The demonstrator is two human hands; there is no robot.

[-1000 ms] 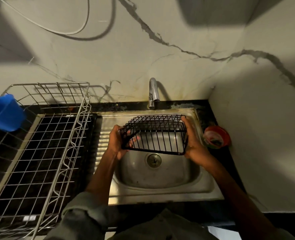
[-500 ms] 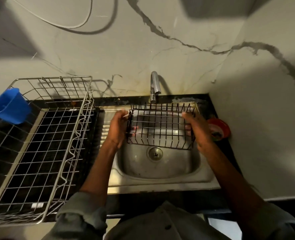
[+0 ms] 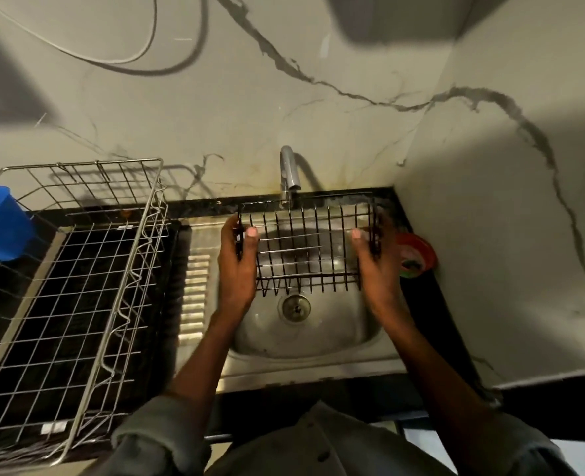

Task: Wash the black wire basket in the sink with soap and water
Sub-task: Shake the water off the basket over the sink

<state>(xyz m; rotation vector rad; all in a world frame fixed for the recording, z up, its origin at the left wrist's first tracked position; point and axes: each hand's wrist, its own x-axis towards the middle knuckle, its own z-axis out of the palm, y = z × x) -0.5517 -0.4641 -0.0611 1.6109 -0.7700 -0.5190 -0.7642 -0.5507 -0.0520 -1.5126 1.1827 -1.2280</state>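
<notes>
Two hands hold the black wire basket [image 3: 306,247] over the stainless steel sink basin [image 3: 318,334], under the curved chrome tap [image 3: 289,170] at twelve o'clock; left hand [image 3: 237,266] and right hand [image 3: 373,266] each grip an end; no water or soap visible; washing judged barely begun.

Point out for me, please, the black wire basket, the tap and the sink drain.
black wire basket [image 3: 304,249]: head view, on a wire of its floor grid.
tap [image 3: 289,168]: head view, on its curved metal spout.
sink drain [image 3: 296,306]: head view, on the strainer's middle.
</notes>
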